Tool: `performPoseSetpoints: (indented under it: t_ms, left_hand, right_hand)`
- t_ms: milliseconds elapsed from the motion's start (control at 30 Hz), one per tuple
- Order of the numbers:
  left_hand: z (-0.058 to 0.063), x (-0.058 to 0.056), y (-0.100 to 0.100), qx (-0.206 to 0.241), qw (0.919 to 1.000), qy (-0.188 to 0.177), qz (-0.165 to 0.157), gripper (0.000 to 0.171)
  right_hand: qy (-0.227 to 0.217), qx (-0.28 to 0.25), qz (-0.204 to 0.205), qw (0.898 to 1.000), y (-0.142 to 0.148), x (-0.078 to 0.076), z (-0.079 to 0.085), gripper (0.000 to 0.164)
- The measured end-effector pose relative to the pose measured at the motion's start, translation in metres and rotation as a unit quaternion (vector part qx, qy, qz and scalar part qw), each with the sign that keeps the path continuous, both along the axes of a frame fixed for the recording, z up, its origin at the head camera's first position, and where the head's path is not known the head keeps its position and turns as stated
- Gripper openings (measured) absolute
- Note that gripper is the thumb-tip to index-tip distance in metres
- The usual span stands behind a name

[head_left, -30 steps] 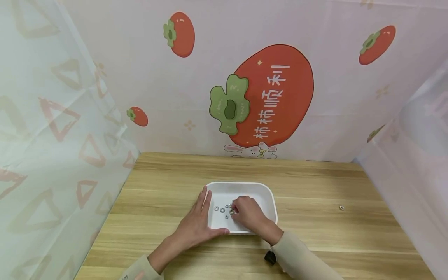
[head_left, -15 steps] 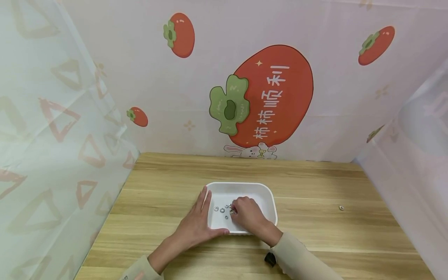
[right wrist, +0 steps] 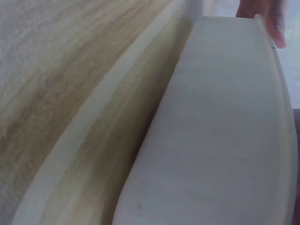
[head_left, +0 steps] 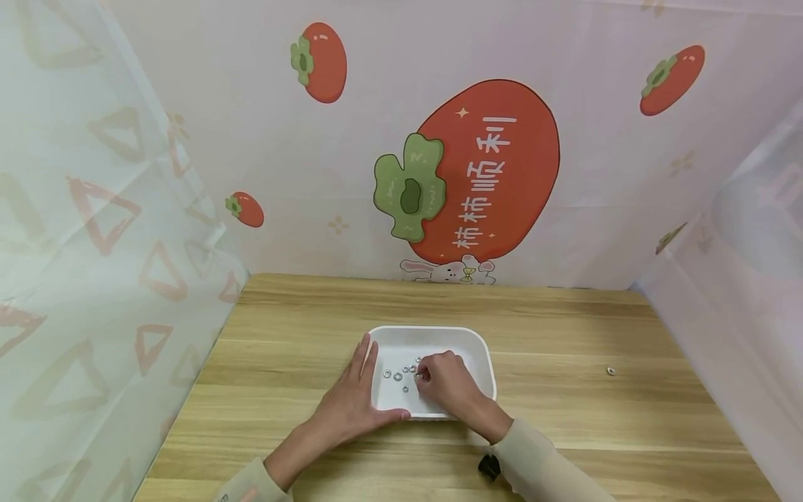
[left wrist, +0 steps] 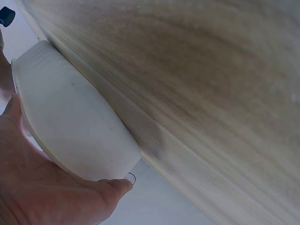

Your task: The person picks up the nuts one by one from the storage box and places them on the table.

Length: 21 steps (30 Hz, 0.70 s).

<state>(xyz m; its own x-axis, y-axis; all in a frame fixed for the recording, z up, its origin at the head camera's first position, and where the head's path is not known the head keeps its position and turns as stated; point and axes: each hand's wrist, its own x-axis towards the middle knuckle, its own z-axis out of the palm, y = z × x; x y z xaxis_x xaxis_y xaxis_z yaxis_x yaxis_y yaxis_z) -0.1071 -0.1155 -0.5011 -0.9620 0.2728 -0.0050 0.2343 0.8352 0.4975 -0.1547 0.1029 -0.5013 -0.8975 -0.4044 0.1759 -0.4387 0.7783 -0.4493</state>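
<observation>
Lengthwise, the white tray runs left to right, left hand spread, right hand apparently pinching a ring.

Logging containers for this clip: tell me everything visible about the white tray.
White tray: shallow, rectangular with rounded corners, thin rim, smooth, plastic-looking. It sits open side up on the wood-grain table. Small metal rings lie inside. The left hand touches its left end and near rim; the right hand reaches in, contact unclear.
</observation>
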Motion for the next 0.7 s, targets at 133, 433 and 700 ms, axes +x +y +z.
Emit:
performPoseSetpoints:
  t_ms: [133, 433, 700]
  left_hand:
    - [0.000, 0.000, 0.000, 0.002, 1.0000, 0.002, -0.002, 0.138]
    - [0.001, 0.000, 0.000, 0.007, 1.0000, 0.003, -0.001, 0.138]
    - [0.000, 0.002, 0.000, 0.007, 1.0000, 0.004, -0.003, 0.138]
  right_hand:
    - [-0.003, -0.024, 0.001, 1.000, 0.001, 0.000, 0.005, 0.009]
    - [0.011, -0.064, 0.000, 0.998, 0.005, 0.002, 0.015, 0.011]
    - [-0.022, -0.110, -0.010, 0.994, 0.012, 0.002, 0.018, 0.006]
